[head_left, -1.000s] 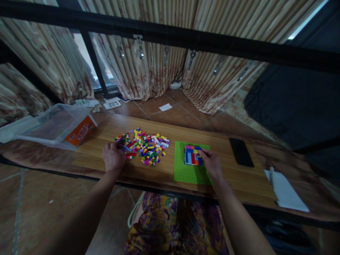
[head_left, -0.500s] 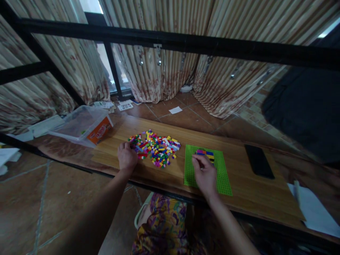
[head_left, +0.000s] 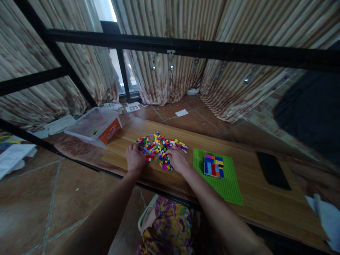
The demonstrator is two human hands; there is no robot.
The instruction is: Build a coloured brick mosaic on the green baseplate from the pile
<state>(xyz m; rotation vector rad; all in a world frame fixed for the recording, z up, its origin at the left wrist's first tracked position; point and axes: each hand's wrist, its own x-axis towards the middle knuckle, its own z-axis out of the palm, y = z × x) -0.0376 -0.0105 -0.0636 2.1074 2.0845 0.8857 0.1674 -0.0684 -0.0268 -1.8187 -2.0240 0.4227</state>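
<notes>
Loose toy bricks [head_left: 158, 146] in many colours lie in a spread pile on the wooden tabletop [head_left: 170, 184]. At the pile's left edge rests my left hand [head_left: 135, 158], its fingers curled in; whatever they hold is hidden. My right hand [head_left: 177, 159] reaches into the right side of the pile with fingers and thumb drawn together, and I cannot make out what is between them. To its right lies a green baseplate [head_left: 228, 191]. A block of joined bricks [head_left: 213, 166], blue, red, orange and yellow, sits on the plate, with neither hand touching it.
A clear plastic tub [head_left: 87, 124] with an orange label stands at the table's left end. Right of the baseplate lies a black phone [head_left: 273, 170]. White paper [head_left: 325, 219] is at the far right. A black metal bar [head_left: 170, 46] crosses in front of the curtains.
My right hand has moved left from the baseplate to the brick pile, uncovering the joined block. My left hand stays at the pile's left edge. The whole view has shifted slightly.
</notes>
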